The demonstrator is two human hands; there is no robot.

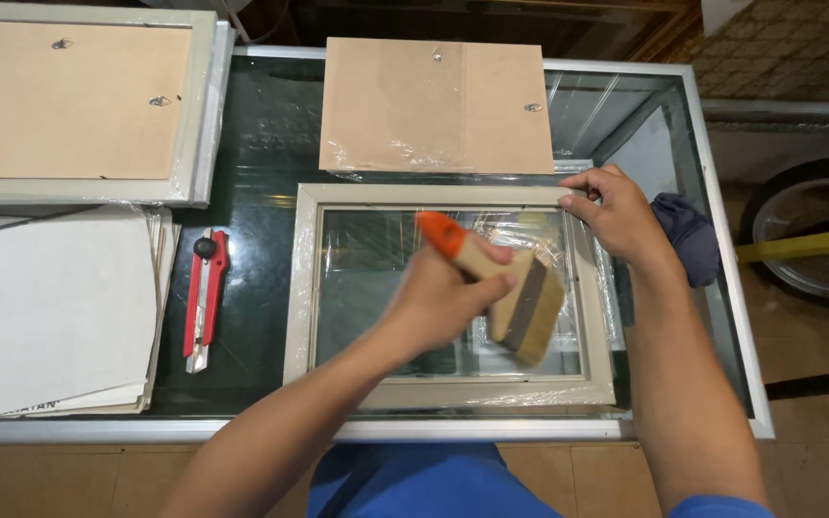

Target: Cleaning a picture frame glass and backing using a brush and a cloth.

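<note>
A pale picture frame (306, 288) wrapped in clear film lies face down on a glass-topped counter. My left hand (438, 297) is closed around a wide paintbrush (520, 307) with an orange-tipped wooden handle. The brush's bristles are blurred over the frame's glass, near its right side. My right hand (621, 216) presses on the frame's top right corner, fingers on the moulding.
A brown backing board (434, 105) in clear film lies just beyond the frame. A red utility knife (205, 297) rests to the left, beside a stack of white sheets (50, 317). Another frame with backing (69, 101) sits at the far left. A dark cloth (688, 235) lies at the right.
</note>
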